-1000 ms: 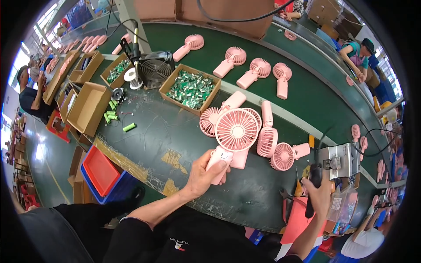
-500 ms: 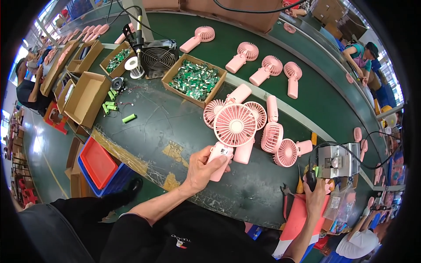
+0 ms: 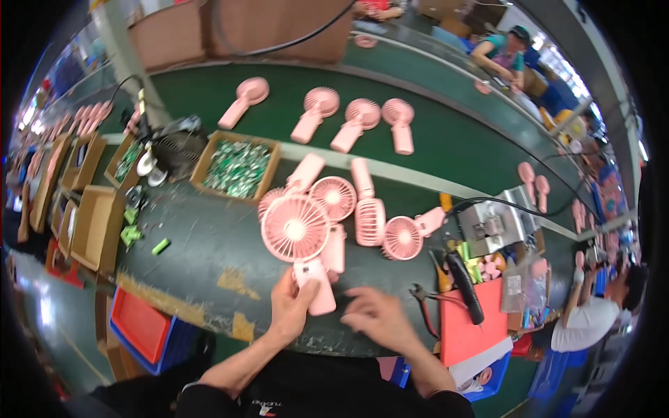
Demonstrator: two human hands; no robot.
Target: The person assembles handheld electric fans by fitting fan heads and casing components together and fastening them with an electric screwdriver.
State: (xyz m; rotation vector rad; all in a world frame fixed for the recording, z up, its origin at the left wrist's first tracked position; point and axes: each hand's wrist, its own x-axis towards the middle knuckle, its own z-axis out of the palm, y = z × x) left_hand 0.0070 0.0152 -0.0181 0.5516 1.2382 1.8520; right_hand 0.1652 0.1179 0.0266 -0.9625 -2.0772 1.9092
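Scuffed workbench [image 3: 202, 233] beside green belt [image 3: 446, 146], left fingers [image 3: 305, 295] around pink fan [image 3: 295, 228], right fingers [image 3: 364, 303] loose

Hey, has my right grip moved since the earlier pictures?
Yes, leftward: your right grip was right of the red-handled pliers, and now it is left of them, nearer the pink handheld fan in your left grip.

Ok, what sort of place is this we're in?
Probably a factory assembly line for handheld fans: many matching pink fans, a box of green circuit boards on the bench, and a person in teal at another workstation.
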